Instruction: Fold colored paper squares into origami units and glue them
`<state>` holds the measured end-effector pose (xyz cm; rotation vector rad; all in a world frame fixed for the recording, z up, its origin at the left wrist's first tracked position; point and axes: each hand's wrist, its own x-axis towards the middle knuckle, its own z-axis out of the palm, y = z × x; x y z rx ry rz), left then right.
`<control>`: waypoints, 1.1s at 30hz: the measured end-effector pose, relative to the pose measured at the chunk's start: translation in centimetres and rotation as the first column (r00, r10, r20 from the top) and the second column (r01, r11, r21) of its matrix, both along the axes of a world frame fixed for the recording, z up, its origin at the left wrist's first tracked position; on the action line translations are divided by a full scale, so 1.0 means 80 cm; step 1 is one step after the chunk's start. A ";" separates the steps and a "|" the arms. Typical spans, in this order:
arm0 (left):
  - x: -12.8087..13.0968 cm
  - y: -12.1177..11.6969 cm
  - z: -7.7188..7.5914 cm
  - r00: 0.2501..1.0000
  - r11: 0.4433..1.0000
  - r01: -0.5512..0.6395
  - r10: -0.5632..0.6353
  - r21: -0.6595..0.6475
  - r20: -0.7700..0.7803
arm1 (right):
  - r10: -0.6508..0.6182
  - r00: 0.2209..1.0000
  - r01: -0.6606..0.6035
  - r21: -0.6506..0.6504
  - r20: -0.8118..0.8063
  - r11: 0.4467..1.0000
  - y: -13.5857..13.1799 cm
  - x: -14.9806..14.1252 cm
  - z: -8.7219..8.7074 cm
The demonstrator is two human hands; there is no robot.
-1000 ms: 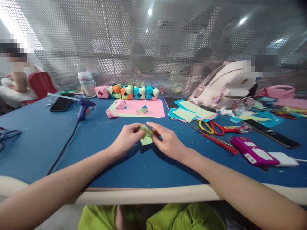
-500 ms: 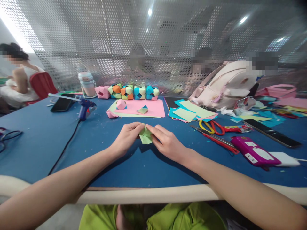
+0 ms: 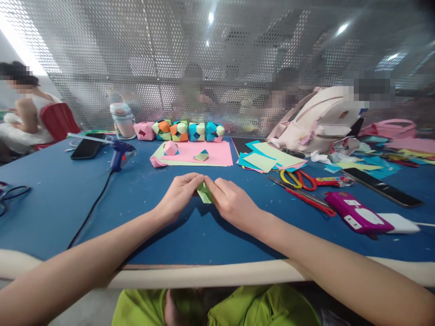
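A small folded piece of light green paper (image 3: 205, 194) is pinched between both hands, just above the blue tabletop. My left hand (image 3: 180, 194) grips its left edge with thumb and fingers. From the other side my right hand (image 3: 233, 199) presses on it, its fingers covering the right part. The two hands nearly meet at the paper's top. Beyond them, a pink folded paper piece (image 3: 170, 148) and a green-and-blue folded piece (image 3: 201, 155) lie on pink paper sheets (image 3: 219, 151). Another pink folded piece (image 3: 158, 161) sits at the sheets' left corner.
Several folded paper blocks (image 3: 179, 131) line the back beside a bottle (image 3: 122, 120). A blue glue gun (image 3: 118, 154) and a phone (image 3: 88, 146) are left. Rightward lie paper scraps (image 3: 260, 161), scissors (image 3: 307, 180), a cutter (image 3: 302, 195), a purple case (image 3: 356, 213) and a backpack (image 3: 322, 120).
My right hand has shifted slightly left, its fingers closing over more of the green paper. Less of the paper shows now. My left hand stays almost where it was.
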<state>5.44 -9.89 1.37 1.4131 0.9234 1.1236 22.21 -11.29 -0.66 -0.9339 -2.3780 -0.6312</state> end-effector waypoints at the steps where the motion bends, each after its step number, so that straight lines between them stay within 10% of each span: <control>1: 0.000 0.000 0.000 1.000 1.000 -0.007 0.007 0.005 -0.006 | -0.013 1.000 0.013 0.015 0.018 1.000 -0.001 -0.001 0.001; 10: 0.003 -0.002 0.004 0.997 0.997 0.065 -0.064 -0.029 0.036 | 0.025 0.973 -0.072 -0.198 -0.230 0.978 -0.004 -0.001 0.009; 17: -0.001 0.004 0.000 0.999 0.999 0.045 -0.046 -0.007 -0.015 | -0.141 0.694 -0.349 -0.501 -0.706 0.792 -0.001 0.002 0.018; 33: 0.000 -0.008 0.011 0.940 0.981 0.020 0.048 0.194 -0.338 | -0.231 0.575 -0.456 -0.542 -0.785 0.706 0.012 0.002 0.011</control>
